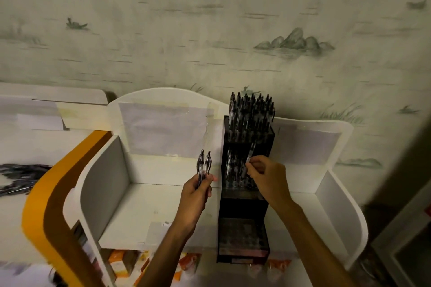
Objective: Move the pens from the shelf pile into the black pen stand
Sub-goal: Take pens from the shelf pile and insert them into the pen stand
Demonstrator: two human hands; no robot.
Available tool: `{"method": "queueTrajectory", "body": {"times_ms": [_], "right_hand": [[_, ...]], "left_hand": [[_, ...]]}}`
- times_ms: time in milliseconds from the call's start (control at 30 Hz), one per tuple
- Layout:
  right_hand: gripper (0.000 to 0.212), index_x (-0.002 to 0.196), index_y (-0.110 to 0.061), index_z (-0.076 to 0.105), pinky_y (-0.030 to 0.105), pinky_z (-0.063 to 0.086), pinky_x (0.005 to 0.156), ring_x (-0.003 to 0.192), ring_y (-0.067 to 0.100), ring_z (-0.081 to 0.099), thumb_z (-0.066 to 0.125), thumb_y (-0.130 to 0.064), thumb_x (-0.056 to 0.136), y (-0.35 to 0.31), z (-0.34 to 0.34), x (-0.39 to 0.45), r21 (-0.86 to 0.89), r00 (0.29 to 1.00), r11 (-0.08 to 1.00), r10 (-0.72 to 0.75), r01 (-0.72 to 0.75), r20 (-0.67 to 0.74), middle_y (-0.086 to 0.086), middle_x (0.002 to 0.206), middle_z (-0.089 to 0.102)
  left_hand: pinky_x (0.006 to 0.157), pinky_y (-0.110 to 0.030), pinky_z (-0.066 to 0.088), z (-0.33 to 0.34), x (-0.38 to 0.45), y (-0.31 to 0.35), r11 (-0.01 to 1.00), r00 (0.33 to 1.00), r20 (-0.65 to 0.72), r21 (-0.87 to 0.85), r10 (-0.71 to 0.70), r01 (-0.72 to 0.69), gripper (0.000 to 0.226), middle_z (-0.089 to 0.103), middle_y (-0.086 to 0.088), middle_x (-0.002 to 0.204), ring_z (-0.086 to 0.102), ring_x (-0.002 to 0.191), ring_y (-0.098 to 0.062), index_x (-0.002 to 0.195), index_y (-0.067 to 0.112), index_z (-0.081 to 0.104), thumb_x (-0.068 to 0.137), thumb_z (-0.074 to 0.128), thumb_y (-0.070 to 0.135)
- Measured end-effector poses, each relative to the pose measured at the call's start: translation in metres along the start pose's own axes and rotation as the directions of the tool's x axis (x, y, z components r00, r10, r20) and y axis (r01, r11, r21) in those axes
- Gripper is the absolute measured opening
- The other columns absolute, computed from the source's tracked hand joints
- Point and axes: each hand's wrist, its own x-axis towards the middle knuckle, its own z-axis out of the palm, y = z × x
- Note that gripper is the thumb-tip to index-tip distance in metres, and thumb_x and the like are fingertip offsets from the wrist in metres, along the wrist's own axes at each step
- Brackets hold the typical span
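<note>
Left hand (pixel 198 187) gripping two clear pens (pixel 204 165) upright over the white shelf (pixel 144 207), right hand (pixel 265 176) pinching a single pen (pixel 251 152) at the middle tier of the black pen stand (pixel 243 200), top tier packed with pens, dark pen pile (pixel 21 176) far left, hands apart.

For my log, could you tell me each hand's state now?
Left hand: holds two pens.
Right hand: pinches one pen at the stand.

The stand (pixel 245 196) sits on the shelf (pixel 144 212), at three o'clock from my left hand (pixel 197 193). My right hand (pixel 265 177) is before its middle tier, pens (pixel 250 112) fill the top tier at twelve, and the pile (pixel 21 178) lies far off at nine.
</note>
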Motion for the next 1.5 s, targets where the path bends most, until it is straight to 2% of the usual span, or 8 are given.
{"method": "queueTrajectory", "body": {"times_ms": [133, 500, 833, 933, 1133, 1233, 1367, 1500], "right_hand": [[0.007, 0.092, -0.010, 0.073, 0.002, 0.047, 0.069, 0.068, -0.004, 0.061, 0.074, -0.012, 0.085, 0.005, 0.006, 0.002, -0.043, 1.000, 0.999, -0.003, 0.004, 0.012, -0.005, 0.079, 0.070], [0.006, 0.091, -0.015, 0.073, 0.012, 0.051, 0.069, 0.071, 0.003, 0.066, 0.072, -0.018, 0.087, 0.004, 0.009, -0.001, -0.100, 0.994, 0.992, 0.087, -0.081, 0.060, -0.005, 0.080, 0.072], [0.008, 0.091, -0.017, 0.074, 0.022, 0.055, 0.073, 0.071, 0.006, 0.066, 0.073, -0.022, 0.086, 0.003, 0.008, -0.004, -0.136, 0.990, 0.985, 0.119, -0.109, 0.074, -0.005, 0.080, 0.073], [0.008, 0.091, -0.017, 0.075, 0.024, 0.055, 0.074, 0.071, 0.006, 0.065, 0.072, -0.024, 0.087, 0.005, 0.010, -0.009, -0.159, 0.983, 0.978, 0.150, -0.132, 0.107, -0.005, 0.080, 0.073], [0.007, 0.089, -0.015, 0.077, 0.019, 0.052, 0.072, 0.069, 0.006, 0.063, 0.075, -0.019, 0.084, 0.009, 0.013, -0.012, -0.173, 0.981, 0.979, 0.134, -0.108, 0.143, -0.002, 0.082, 0.074], [0.007, 0.087, -0.013, 0.078, 0.010, 0.045, 0.068, 0.068, 0.006, 0.062, 0.075, -0.018, 0.084, 0.010, 0.014, -0.013, -0.185, 0.983, 0.978, 0.127, -0.101, 0.133, 0.000, 0.081, 0.074], [0.008, 0.085, -0.013, 0.078, 0.020, 0.052, 0.074, 0.068, 0.006, 0.063, 0.075, -0.020, 0.085, 0.011, 0.012, -0.014, -0.185, 0.978, 0.975, 0.147, -0.118, 0.149, 0.000, 0.079, 0.074], [0.014, 0.077, -0.014, 0.077, 0.012, 0.047, 0.070, 0.065, 0.006, 0.064, 0.075, -0.026, 0.085, 0.006, 0.004, -0.011, -0.149, 0.970, 0.972, 0.200, -0.180, 0.136, -0.001, 0.072, 0.072]], "left_hand": [[0.043, -0.018, 0.026, -0.003, 0.000, 0.001, 1.000, 1.000, -0.007, -0.006, 0.006, -0.006, 0.024, 0.043, -0.007, 0.066, 0.033, 0.047, -0.006, 0.098, 0.012, 0.072, 0.102, 0.052, 0.024], [0.045, -0.019, 0.028, -0.003, 0.000, -0.001, 0.999, 0.999, -0.025, 0.005, 0.038, -0.038, 0.023, 0.043, -0.003, 0.064, 0.035, 0.050, -0.007, 0.095, 0.015, 0.073, 0.101, 0.053, 0.025], [0.045, -0.018, 0.029, 0.003, 0.001, 0.002, 0.999, 0.999, -0.023, -0.009, 0.046, -0.046, 0.032, 0.041, -0.003, 0.062, 0.033, 0.049, -0.007, 0.102, -0.007, 0.062, 0.101, 0.053, 0.024], [0.045, -0.018, 0.029, 0.003, 0.002, 0.002, 0.999, 0.999, -0.019, -0.008, 0.043, -0.043, 0.029, 0.041, -0.001, 0.061, 0.034, 0.049, -0.006, 0.101, -0.001, 0.066, 0.101, 0.053, 0.025], [0.045, -0.018, 0.029, 0.003, 0.003, -0.003, 0.999, 0.999, 0.005, 0.019, 0.031, -0.031, 0.023, 0.043, -0.001, 0.062, 0.035, 0.049, -0.005, 0.098, 0.013, 0.072, 0.102, 0.052, 0.025], [0.045, -0.018, 0.029, 0.004, 0.003, -0.004, 1.000, 1.000, 0.021, 0.024, 0.016, -0.016, 0.023, 0.045, -0.001, 0.062, 0.036, 0.048, -0.005, 0.099, 0.013, 0.071, 0.102, 0.053, 0.027], [0.044, -0.021, 0.029, 0.005, 0.004, -0.004, 0.998, 0.997, 0.058, -0.042, -0.041, 0.044, 0.022, 0.049, -0.004, 0.064, 0.038, 0.047, -0.008, 0.107, 0.010, 0.058, 0.102, 0.052, 0.031], [0.045, -0.021, 0.031, 0.004, 0.000, -0.003, 0.998, 0.995, 0.099, -0.052, -0.032, 0.037, 0.024, 0.051, -0.004, 0.067, 0.040, 0.049, -0.009, 0.111, 0.009, 0.056, 0.104, 0.047, 0.031]]}}
